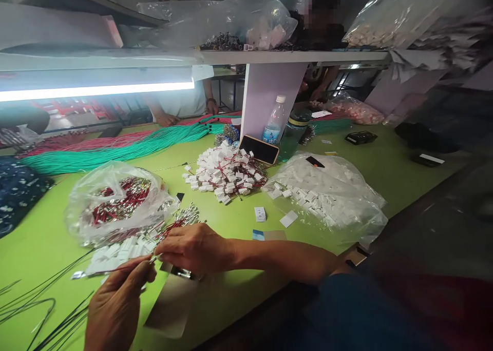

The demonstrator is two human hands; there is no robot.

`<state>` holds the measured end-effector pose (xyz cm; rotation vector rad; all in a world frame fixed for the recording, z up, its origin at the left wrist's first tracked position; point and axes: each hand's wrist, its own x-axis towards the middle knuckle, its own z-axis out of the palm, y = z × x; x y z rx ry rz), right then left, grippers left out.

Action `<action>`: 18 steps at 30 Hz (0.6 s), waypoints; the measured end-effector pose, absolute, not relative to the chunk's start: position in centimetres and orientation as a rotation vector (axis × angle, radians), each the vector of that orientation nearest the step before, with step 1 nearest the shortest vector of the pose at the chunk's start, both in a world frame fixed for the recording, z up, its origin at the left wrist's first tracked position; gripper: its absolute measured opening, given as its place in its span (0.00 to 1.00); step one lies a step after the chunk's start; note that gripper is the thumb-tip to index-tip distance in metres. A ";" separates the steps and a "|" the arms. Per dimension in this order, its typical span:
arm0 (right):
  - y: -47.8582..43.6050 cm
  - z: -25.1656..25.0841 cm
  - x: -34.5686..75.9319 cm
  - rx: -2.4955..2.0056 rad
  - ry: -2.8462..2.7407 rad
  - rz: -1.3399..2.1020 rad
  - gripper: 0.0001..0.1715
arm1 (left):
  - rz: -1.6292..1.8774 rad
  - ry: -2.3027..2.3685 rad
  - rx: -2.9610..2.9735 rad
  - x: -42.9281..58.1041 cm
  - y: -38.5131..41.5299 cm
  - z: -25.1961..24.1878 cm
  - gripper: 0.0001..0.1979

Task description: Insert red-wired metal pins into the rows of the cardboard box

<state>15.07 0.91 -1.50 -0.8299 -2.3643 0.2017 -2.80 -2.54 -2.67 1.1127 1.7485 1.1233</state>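
My left hand (115, 305) is low at the front, its fingers pinched on a thin wire (111, 270) that runs off to the left. My right hand (194, 248) reaches across from the right, fingers curled, meeting the left fingertips at the wire's end near a small metal piece (181, 273). Just beyond the hands lie a row of small white connector blocks (115, 253) and a loose bunch of red leads with metal tips (179, 220). What the right fingers grip is hidden.
On the green table (231, 299): a clear bag of red leads (115, 199), a heap of wired white blocks (225, 174), a bag of white blocks (327, 192), a phone (264, 149), two bottles (275, 122), green and red wire bundles (115, 148), black wires (38, 305). Other people work behind the shelf.
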 end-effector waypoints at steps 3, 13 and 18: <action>0.8 -1.8 14.9 -0.853 -2.275 0.434 0.11 | 1.133 1.722 0.915 -2.3 -2.5 -2.1 0.20; 0.3 -1.7 14.6 -0.852 -2.197 0.595 0.09 | 1.170 1.571 0.667 -1.8 -2.4 -1.5 0.20; 0.4 -1.9 14.4 -0.886 -2.130 0.660 0.05 | 1.180 1.406 0.531 -2.0 -2.1 -2.5 0.17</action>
